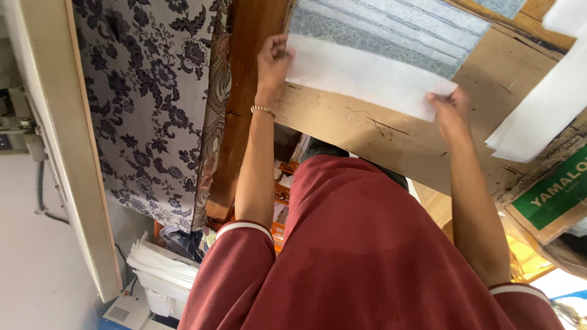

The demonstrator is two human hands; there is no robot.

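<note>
The work took place at a worn wooden surface (391, 137), scratched and cracked near its edge, with a dark wooden beam (244, 91) beside it and a black-and-white flowered cloth (147, 104) hanging at the side of the view. On the surface lay a pale blue-grey patterned fabric (397, 27), and a white sheet (361, 76), perhaps thin paper or interfacing, lay partly over its near edge and partly over the bare wood. The person, in a dark red shirt, held this sheet at its two short ends. The left hand (273, 61), with a beaded bracelet (262, 109) at the wrist, had its grip closed on the one corner, fingers pinching the edge. The right hand (451, 110) had its grip closed on the opposite corner in the same way. The sheet looked very light and thin, soft enough to bend but flat when it was pulled between both hands; I judged that it could crease or tear easily, so the corners and the short edges were the good places to hold it, with a gentle pinch. More white sheets (538, 119) lay at the far side of the surface, near a green-labelled cardboard box (550, 201). Below, near the floor, stood a stack of white sheets (162, 266).
</note>
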